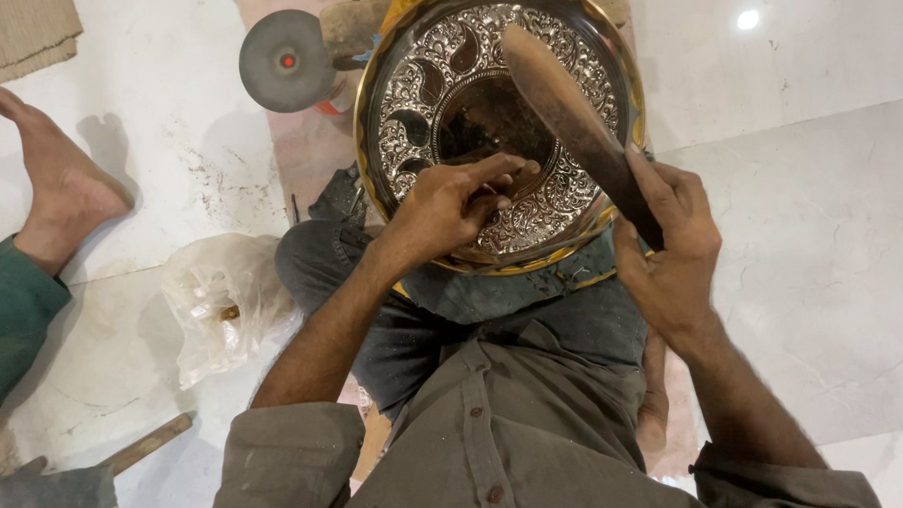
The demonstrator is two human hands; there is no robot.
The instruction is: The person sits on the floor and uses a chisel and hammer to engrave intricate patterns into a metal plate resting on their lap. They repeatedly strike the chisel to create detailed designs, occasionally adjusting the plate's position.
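**Desk:** What fills your view, biggest thing first?

**Me:** I see a white marble floor (822, 247) under everything. On the seated person's lap, against dark trousers (490, 305), rests a large round embossed metal plate (427, 93), silver relief inside a brass-coloured rim, tilted up toward the camera. Its lower edge sits on the knees.

**Desk:** Hands?

**Me:** My right hand (672, 252) is wrapped tight round the lower end of a long flat wooden mallet (567, 108), whose broad end lies over the plate's upper right. My left hand (448, 204) is bunched, fingertips pinched on something small and thin pressed to the plate's lower middle; I cannot tell exactly what it is.

**Desk:** Around the plate?

**Me:** Another person's bare foot (59, 170) and green sleeve (4, 319) are at far left, well apart from the plate. A crumpled clear plastic bag (220, 296) lies just beside the left knee. A grey round disc with a red centre (283, 60) sits near the plate's upper left rim. A wooden stick (150, 442) lies at lower left.
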